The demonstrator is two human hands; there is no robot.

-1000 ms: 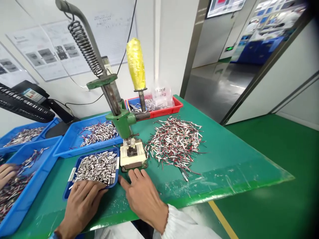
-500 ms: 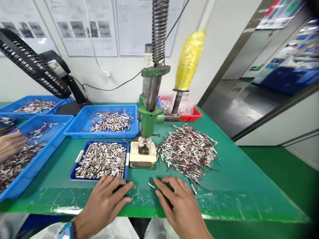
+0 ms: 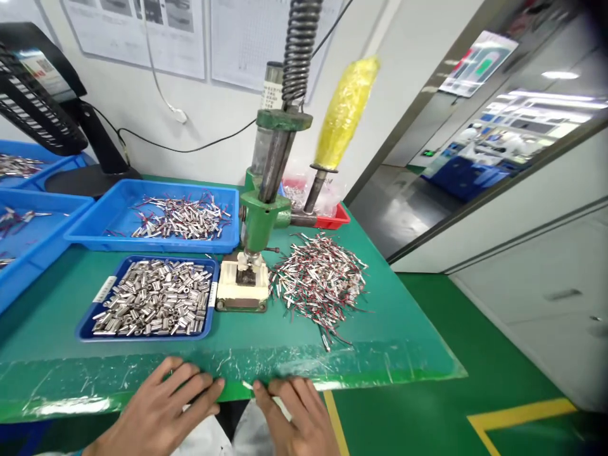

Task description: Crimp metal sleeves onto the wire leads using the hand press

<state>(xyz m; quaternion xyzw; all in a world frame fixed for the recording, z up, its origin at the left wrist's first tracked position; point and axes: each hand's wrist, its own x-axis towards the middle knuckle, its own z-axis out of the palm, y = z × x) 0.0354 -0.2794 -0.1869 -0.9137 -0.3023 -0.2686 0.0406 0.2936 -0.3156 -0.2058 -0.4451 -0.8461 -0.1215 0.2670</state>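
Observation:
At the front edge of the table (image 3: 380, 361), my right hand (image 3: 297, 411) pinches a thin wire piece, its white tip (image 3: 247, 384) sticking out to the left. My left hand (image 3: 164, 402) is across from it, thumb and index finger drawn close together; anything between them is hidden. A dark blue tray (image 3: 85, 332) full of short silver metal sleeves (image 3: 156, 301) lies beyond my left hand. Behind both hands stands a green hand press (image 3: 259, 225) with a cream base (image 3: 242, 291). A heap of silver-ended parts with red and black wires (image 3: 323, 272) lies right of the press.
A yellow-wrapped lever handle (image 3: 346, 114) rises from the press. Blue trays (image 3: 99, 237) of wired parts stand at the left and behind, near a black fan (image 3: 52, 95). A red tray (image 3: 337, 218) sits behind the press. The table's right edge borders a green floor (image 3: 427, 304).
The view has swung right and moved. Both hands have come back to the table's front edge, the white-tipped wire piece still in the right. The co-worker's hand at left has left the view.

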